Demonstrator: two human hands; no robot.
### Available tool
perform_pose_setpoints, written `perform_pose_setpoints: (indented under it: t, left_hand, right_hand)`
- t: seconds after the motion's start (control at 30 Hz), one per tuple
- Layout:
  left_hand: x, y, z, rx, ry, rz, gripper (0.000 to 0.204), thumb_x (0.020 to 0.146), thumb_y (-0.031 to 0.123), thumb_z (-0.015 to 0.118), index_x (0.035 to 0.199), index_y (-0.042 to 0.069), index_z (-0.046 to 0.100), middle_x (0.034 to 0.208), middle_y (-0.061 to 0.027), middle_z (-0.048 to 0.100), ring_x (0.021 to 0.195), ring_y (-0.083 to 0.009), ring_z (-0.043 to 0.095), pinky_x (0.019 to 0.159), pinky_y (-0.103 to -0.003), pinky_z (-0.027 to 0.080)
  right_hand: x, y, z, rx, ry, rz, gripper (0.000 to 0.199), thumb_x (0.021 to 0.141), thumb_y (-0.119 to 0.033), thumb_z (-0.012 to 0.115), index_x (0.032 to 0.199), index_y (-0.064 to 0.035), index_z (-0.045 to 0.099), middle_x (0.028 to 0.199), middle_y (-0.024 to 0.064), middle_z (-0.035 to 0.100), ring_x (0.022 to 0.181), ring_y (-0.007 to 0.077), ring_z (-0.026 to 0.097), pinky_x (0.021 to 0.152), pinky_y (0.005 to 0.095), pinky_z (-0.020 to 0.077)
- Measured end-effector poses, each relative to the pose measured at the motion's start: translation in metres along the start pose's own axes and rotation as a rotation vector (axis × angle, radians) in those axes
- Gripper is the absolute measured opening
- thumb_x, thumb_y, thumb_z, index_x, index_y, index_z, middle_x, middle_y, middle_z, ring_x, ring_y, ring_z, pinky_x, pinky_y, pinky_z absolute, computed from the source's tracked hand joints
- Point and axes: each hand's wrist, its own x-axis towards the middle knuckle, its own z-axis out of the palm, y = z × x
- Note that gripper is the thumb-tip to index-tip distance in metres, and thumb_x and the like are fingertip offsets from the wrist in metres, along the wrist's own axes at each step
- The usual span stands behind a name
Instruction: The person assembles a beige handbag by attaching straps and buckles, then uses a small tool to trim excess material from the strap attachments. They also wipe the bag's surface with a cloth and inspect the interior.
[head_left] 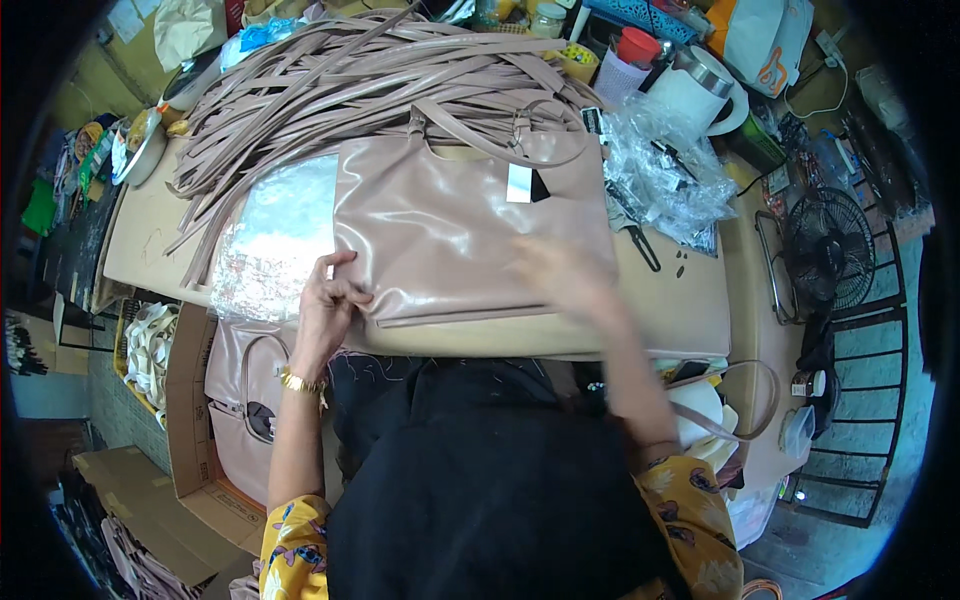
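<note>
A shiny dusty-pink handbag point(440, 230) lies flat on the table in front of me, its handles toward the far side. A white tag point(519, 184) hangs near its top right, beside a small dark piece. With curled fingers, my left hand point(335, 295) pinches the bag at its lower left edge. My right hand point(560, 272) is over the lower right part of the bag, smeared by motion, so its fingers cannot be made out. Left of the bag is a sheet of clear plastic point(275, 235), partly covered by it.
Behind the bag lies a large heap of pink straps point(330, 85). Crumpled clear plastic bags point(665, 170), black snips point(643, 246) and a white jug point(700, 92) are at the right. A cardboard box point(190, 420) with another pink bag point(230, 400) stands lower left; a fan point(830, 245) is far right.
</note>
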Motion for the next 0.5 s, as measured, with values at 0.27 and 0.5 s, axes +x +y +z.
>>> perform_pose_setpoints:
  t: [0.27,0.5]
  left_hand:
    - [-0.001,0.089,0.056,0.511,-0.132,0.283,0.059,0.092,0.034,0.057,0.147,0.017,0.042,0.157,-0.0168,0.029,0.146,-0.0358,0.025,0.117,-0.059,0.014]
    - [-0.054,0.005,-0.03,0.922,-0.097,-0.158,0.07,0.091,0.051,0.056,0.151,0.021,0.036,0.161,-0.0113,0.022,0.148,-0.036,0.02,0.115,-0.066,0.006]
  right_hand:
    - [-0.01,-0.014,0.079,-0.448,0.274,-0.28,0.071,0.086,-0.048,0.063,0.144,-0.0117,0.044,0.151,0.0201,0.036,0.141,0.0398,0.03,0.113,0.059,0.0201]
    - [-0.044,0.022,0.047,-0.611,0.302,-0.108,0.076,0.086,-0.047,0.065,0.144,-0.0043,0.041,0.151,0.0197,0.037,0.141,0.0371,0.032,0.113,0.0604,0.0189]
